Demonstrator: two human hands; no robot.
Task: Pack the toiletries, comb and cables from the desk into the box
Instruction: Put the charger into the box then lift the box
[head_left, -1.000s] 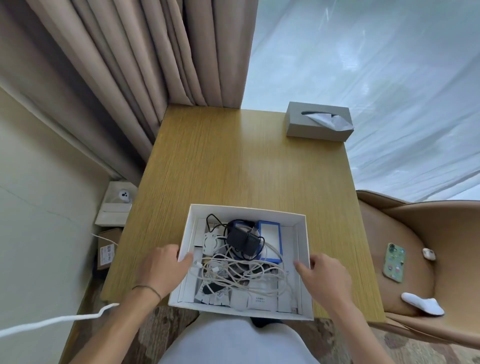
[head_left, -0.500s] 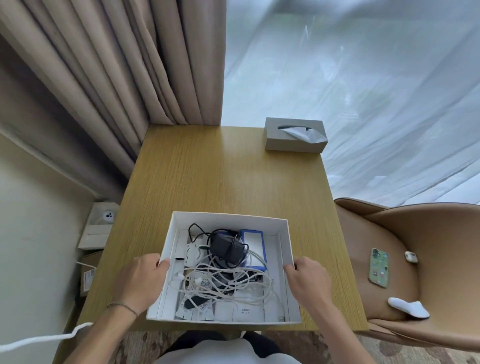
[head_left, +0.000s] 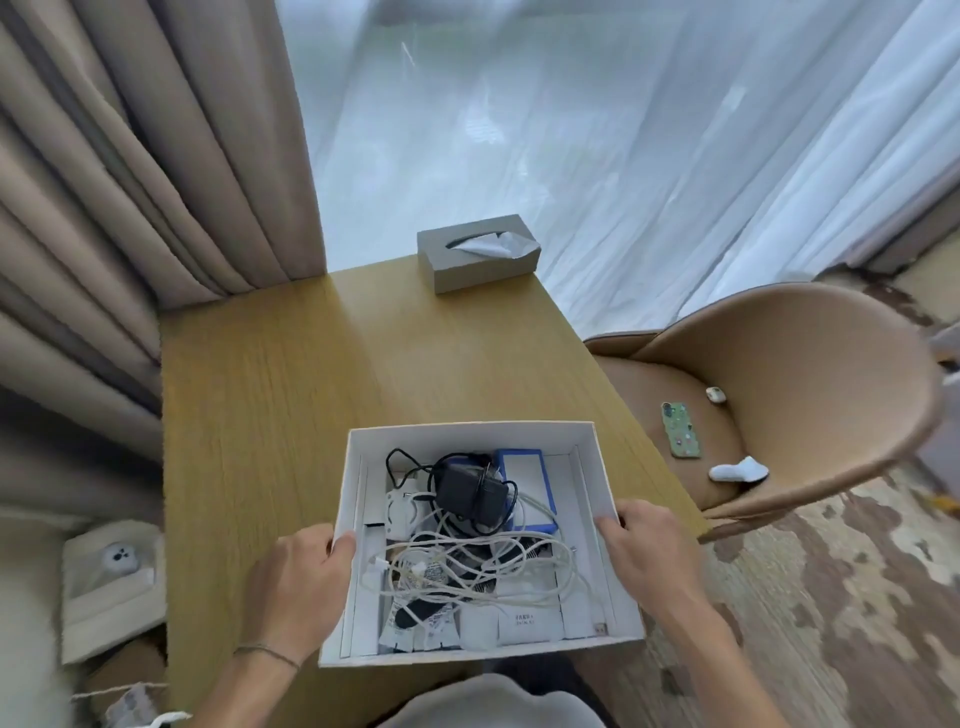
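A white cardboard box (head_left: 467, 434) sits at the near edge of the wooden desk (head_left: 270, 415). Inside lie tangled white cables (head_left: 483, 566), a black power adapter (head_left: 470, 492) with its black cord, a blue-edged packet (head_left: 524, 486) and several white toiletry sachets (head_left: 527, 618). My left hand (head_left: 298, 582) grips the box's left wall, thumb hooked over the rim. My right hand (head_left: 641, 545) grips the right wall the same way. The near end of the box overhangs the desk edge towards my lap.
A grey tissue box (head_left: 478, 254) stands at the desk's far edge by the sheer curtain. A tan chair (head_left: 810, 374) on the right holds a phone (head_left: 681, 430), a white earbud case (head_left: 716, 395) and a white sock (head_left: 737, 472). Boxes lie on the floor at left (head_left: 111, 587).
The view has swung left and tilted, so desk and box now look rotated. Both hands keep their hold on the box's side walls. The box looks shifted slightly towards me.
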